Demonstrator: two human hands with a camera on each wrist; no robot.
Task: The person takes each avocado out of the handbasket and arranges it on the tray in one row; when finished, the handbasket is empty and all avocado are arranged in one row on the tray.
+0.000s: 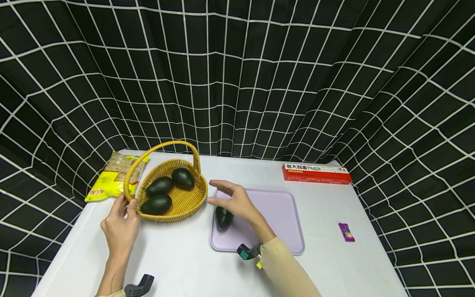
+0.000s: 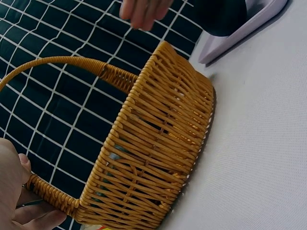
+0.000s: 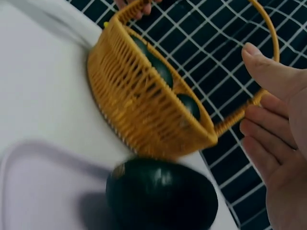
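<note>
A yellow wicker basket (image 1: pixel 188 203) with a tall arched handle stands on the table and holds three dark green avocados (image 1: pixel 159 186). My left hand (image 1: pixel 120 225) pinches the lower left end of the handle (image 2: pixel 50 194), thumb on one side and fingers on the other. Just right of the basket, my right hand (image 1: pixel 236 201) hovers over the tray's back left corner, fingers extended and holding nothing. One more avocado (image 1: pixel 223 218) lies on the left side of the lilac tray (image 1: pixel 267 222), partly covered by the right hand in the head view.
Behind the basket to the left lies a yellow food bag (image 1: pixel 111 175). A red pasta box (image 1: pixel 315 174) is at the back right, with a small purple packet (image 1: pixel 346 232) nearer the right edge. Black grid-patterned curtains (image 1: pixel 230 82) surround the white table (image 1: pixel 178 260).
</note>
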